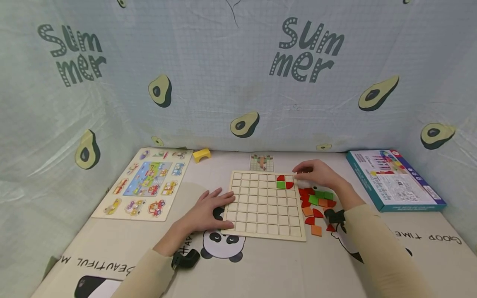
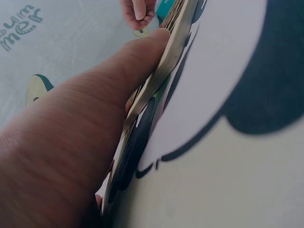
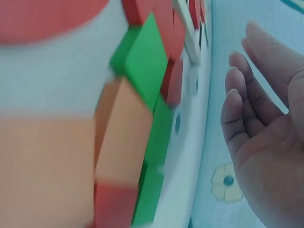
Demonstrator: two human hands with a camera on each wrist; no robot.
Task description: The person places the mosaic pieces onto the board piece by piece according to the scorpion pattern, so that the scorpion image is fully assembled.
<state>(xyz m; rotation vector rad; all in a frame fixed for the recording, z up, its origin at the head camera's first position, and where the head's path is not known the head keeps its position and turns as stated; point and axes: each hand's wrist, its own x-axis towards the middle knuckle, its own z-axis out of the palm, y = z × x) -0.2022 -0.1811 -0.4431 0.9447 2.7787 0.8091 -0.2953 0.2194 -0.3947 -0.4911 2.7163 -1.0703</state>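
Note:
A wooden grid board (image 1: 261,239) lies on the table, with two red quarter-circle pieces (image 1: 281,178) and a green square (image 1: 281,185) in cells near its far right corner. My left hand (image 1: 210,210) rests on the board's left edge, fingers spread; the left wrist view shows the thumb (image 2: 137,61) lying over the rim. Beside the far right corner hovers my right hand (image 1: 316,172), its fingers loosely bent and holding nothing in the right wrist view. Below it, to the board's right, lie loose red pieces (image 1: 317,213), green squares (image 3: 147,61) and orange squares (image 1: 316,230).
A small pattern card (image 1: 262,162) lies behind the board. Left of it are a yellow arch block (image 1: 201,155) and a vehicle picture puzzle (image 1: 172,165). A blue-edged box (image 1: 410,207) lies at the right. Printed cloth covers the table and walls.

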